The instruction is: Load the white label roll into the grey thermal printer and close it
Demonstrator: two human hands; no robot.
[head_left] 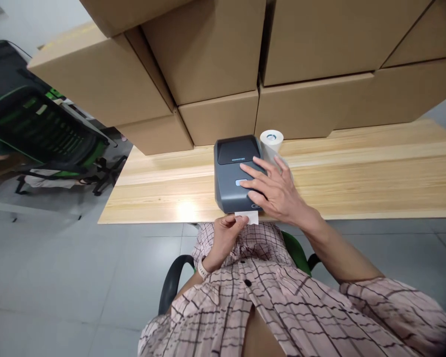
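A dark grey label printer [228, 171] stands near the front edge of the wooden table. From its front slot a small white paper label [252, 217] sticks out. My left hand [226, 230] pinches the label's left end between thumb and finger. Over the printer's right side lies my right hand [277, 191], fingers spread, with a fingertip at the light button [241, 182]. Just behind that hand, to the right of the printer, a white paper roll [271, 139] stands upright.
Large cardboard boxes [215, 54] are stacked along the table's back. The wooden table [375, 173] extends to the right. A green and black mesh chair [40, 129] is on the floor at the left.
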